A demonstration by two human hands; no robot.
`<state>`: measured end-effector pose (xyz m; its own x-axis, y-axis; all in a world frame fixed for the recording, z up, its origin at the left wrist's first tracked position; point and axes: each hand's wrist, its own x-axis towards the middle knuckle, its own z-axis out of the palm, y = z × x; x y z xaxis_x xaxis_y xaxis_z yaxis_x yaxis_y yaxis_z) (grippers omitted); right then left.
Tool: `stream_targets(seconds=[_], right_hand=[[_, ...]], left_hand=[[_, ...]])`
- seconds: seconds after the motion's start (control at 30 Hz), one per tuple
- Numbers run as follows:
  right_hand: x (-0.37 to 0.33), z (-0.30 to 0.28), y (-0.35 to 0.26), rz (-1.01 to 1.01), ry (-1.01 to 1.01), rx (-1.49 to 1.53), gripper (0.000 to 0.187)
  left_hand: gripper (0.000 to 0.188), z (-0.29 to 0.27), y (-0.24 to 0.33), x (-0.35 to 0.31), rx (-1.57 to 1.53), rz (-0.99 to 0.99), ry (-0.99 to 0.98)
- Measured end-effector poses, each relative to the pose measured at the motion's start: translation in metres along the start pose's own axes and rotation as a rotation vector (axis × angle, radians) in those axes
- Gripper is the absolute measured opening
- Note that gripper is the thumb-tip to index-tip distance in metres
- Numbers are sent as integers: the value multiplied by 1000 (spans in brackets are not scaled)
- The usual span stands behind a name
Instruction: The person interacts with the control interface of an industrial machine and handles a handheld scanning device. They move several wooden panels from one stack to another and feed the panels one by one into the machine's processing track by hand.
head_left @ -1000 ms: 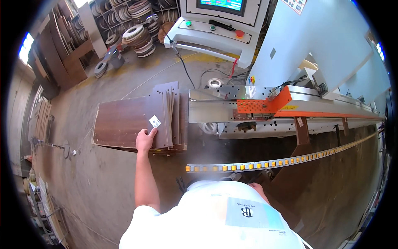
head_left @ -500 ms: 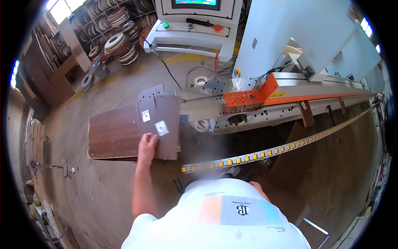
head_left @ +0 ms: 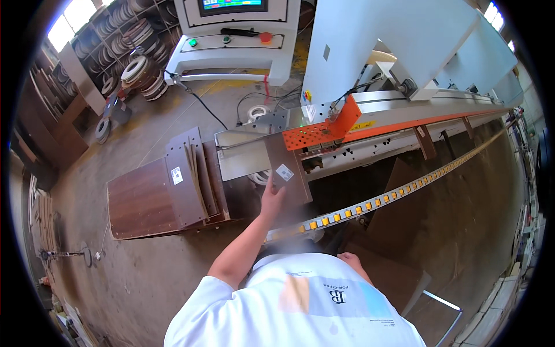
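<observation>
My left hand (head_left: 273, 200) is closed at the near left edge of a brown panel (head_left: 282, 151) with a white label. The panel lies across the machine's metal infeed table (head_left: 245, 159), its right side up against the orange perforated guard (head_left: 303, 137). Low beside my shirt, my right hand (head_left: 351, 261) shows only in part, and its fingers are too hidden to read. To the left, several thin brown panels (head_left: 184, 199) lie loosely fanned on a stack of larger brown boards (head_left: 139, 199).
A rail with yellow rollers (head_left: 369, 206) curves from near my waist to the far right. Beyond the table stand a control console (head_left: 231, 61) and the pale machine housing (head_left: 341, 52). A black cable (head_left: 205, 107) hangs left of the console; edging rolls (head_left: 139, 72) sit at the back left.
My left hand has carried the labelled panel rightward from the stack onto the machine table by the orange guard. The view has shifted slightly to the right.
</observation>
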<state>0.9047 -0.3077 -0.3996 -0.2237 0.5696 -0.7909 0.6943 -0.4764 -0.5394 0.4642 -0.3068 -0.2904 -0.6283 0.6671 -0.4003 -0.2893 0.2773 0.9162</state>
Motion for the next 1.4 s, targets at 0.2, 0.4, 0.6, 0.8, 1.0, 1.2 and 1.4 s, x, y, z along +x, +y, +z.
stream_targets(seconds=[0.2, 0.4, 0.6, 0.8, 1.0, 1.2, 1.4], right_hand=[[11, -17, 55, -21, 22, 20, 38], [9, -34, 92, 28, 71, 120, 39], [-24, -50, 16, 59, 60, 160, 34], [-27, -57, 13, 60, 51, 164, 33], [-8, -42, 42, -32, 24, 47, 37], [-2, -21, 14, -147, -90, 44, 38], [36, -11, -25, -214, -67, -177, 34]], left_hand=[[80, 44, -14, 21, -82, 74, 2], [81, 116, 0, 26, -22, 1, -2], [79, 181, -54, 70, -64, 167, 40], [68, 204, 4, 60, -50, -96, -242], [34, 99, 55, 54, 328, 259, -224], [33, -113, 110, 2, 861, 721, 490], [105, -243, 114, -58, 1326, 29, 741]])
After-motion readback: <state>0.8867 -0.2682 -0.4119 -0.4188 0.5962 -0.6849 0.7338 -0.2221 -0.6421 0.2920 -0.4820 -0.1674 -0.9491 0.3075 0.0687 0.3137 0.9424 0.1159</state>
